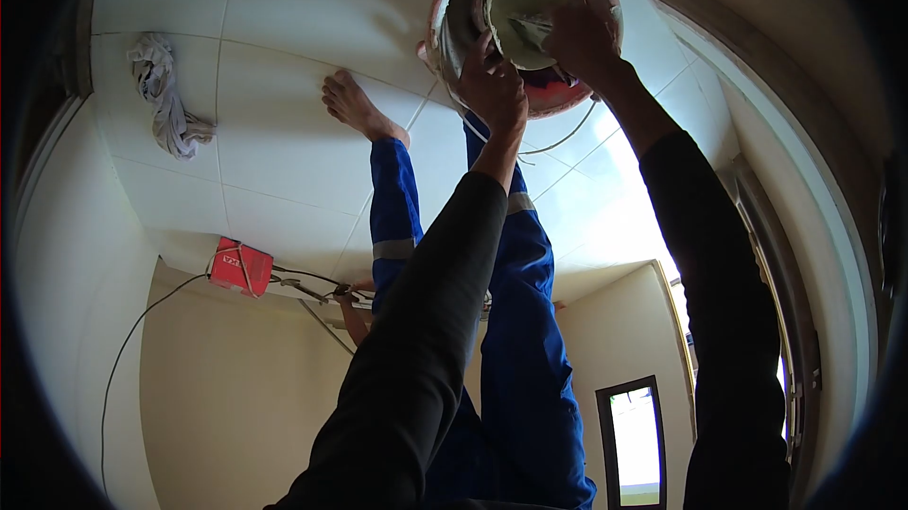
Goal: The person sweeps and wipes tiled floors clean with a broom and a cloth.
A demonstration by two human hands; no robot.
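Note:
The view is inverted, with the tiled floor [284, 132] at the top. A round bucket with a reddish rim [445, 0] stands on it, and a pale inner container [525, 0] sits inside. My left hand [492, 85] curls its fingers over the bucket's near rim. My right hand [582, 37] grips the edge of the pale container, where something grey and crumpled shows. Both arms are in black sleeves. Legs in blue trousers with a grey reflective band [392, 250] run up to a bare foot [355, 103] beside the bucket.
A grey twisted rag [165, 99] lies on the tiles at left. A red box [241, 267] sits by the wall, with cables and a tool beside it. A thin white cord [563, 139] trails from the bucket. A window [636, 434] and a door frame [757, 226] are at right.

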